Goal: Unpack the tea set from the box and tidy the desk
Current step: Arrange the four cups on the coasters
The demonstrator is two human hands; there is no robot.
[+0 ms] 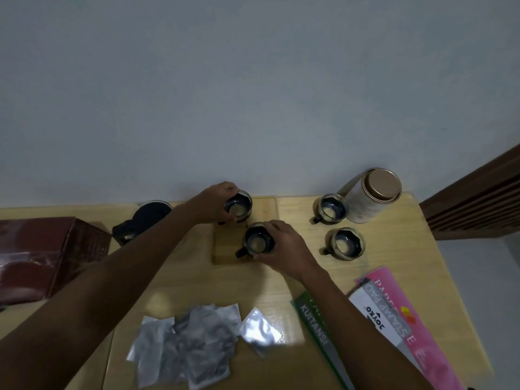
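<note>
Head view: your left hand (218, 204) grasps the far cup (238, 206) and your right hand (284, 246) grasps the near cup (257, 242), both on the wooden tray (222, 249). Four cups are visible in total; two stand free beside the canister (368, 195). The box (42, 254) is cut off at left.

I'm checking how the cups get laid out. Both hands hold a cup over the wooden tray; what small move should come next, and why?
Probably release both cups. The left hand grips the far cup and the right hand the near cup, both seemingly resting on the wooden tray. Two cups wait beside it.
</note>
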